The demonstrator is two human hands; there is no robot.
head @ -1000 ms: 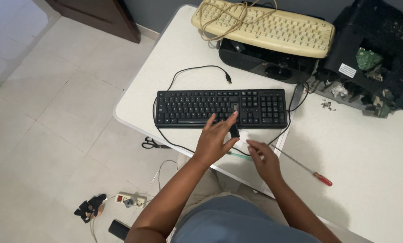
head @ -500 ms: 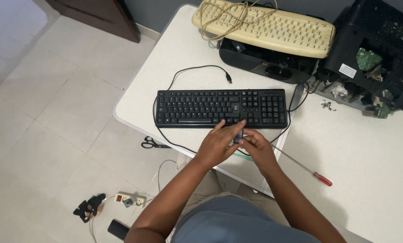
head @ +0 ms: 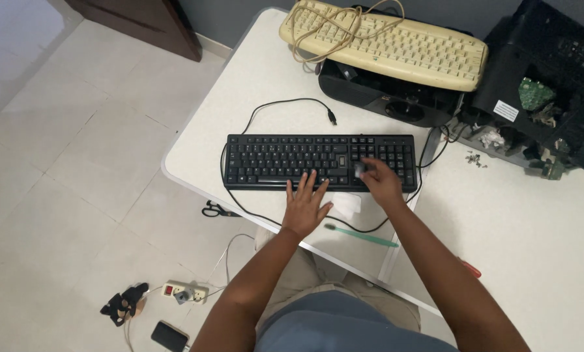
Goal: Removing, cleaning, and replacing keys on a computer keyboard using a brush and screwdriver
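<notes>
A black wired keyboard [head: 285,160] lies across the near left part of the white table [head: 266,78]. My left hand [head: 307,203] rests flat with fingers spread on the keyboard's front edge and holds nothing. My right hand [head: 380,182] hovers over the keyboard's right part, its fingertips pinched on a small grey piece [head: 360,169] that is too blurred to identify. A white cloth [head: 347,204] lies between my hands, just in front of the keyboard. A green toothbrush [head: 364,236] lies nearer the table's front edge.
A beige keyboard [head: 383,42] with a coiled cable sits on a black printer [head: 383,98] at the back. An opened black device [head: 553,85] and loose screws [head: 474,158] are at the right. Scissors [head: 215,210], a power strip [head: 184,291] and a phone [head: 169,336] lie on the floor.
The small piece went from my left hand to my right hand. My right hand then moved up over the keyboard's right part, and my left hand opened and settled on the front edge.
</notes>
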